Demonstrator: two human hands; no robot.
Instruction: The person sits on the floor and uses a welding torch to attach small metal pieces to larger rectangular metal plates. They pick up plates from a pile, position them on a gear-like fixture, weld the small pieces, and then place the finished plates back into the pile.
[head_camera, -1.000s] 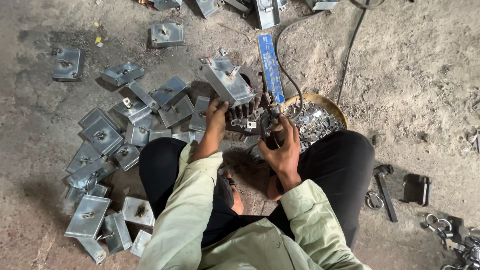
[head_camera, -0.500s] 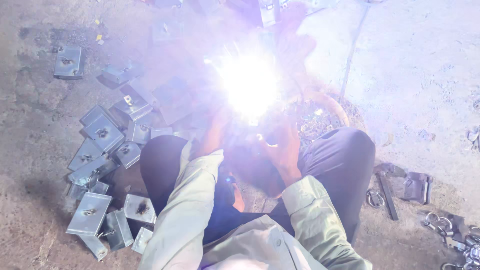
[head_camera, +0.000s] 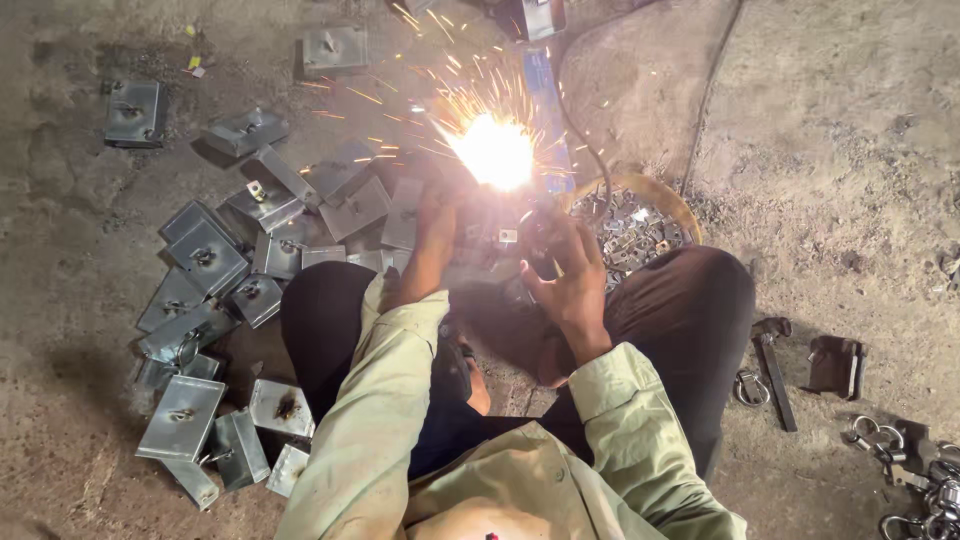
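While the arc (head_camera: 497, 152) sparks at the bracket (head_camera: 470, 235), your left hand (head_camera: 437, 215) steadies it and your right hand (head_camera: 565, 275) grips the torch; plates (head_camera: 205, 300) piled left look done, bowl (head_camera: 672, 205) bits remain.

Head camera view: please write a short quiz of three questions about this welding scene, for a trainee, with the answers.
1. True or false: sparks fly from a bright arc just ahead of both hands.
2. Multiple choice: where does the heap of grey metal plates lie? A) on the person's left B) on the person's right C) behind the round basket
3. What lies in the round basket beyond the right knee?

Key
1. True. The left hand and the right hand are both close to the glare.
2. A.
3. Small metal pieces; their exact kind is too small to tell.
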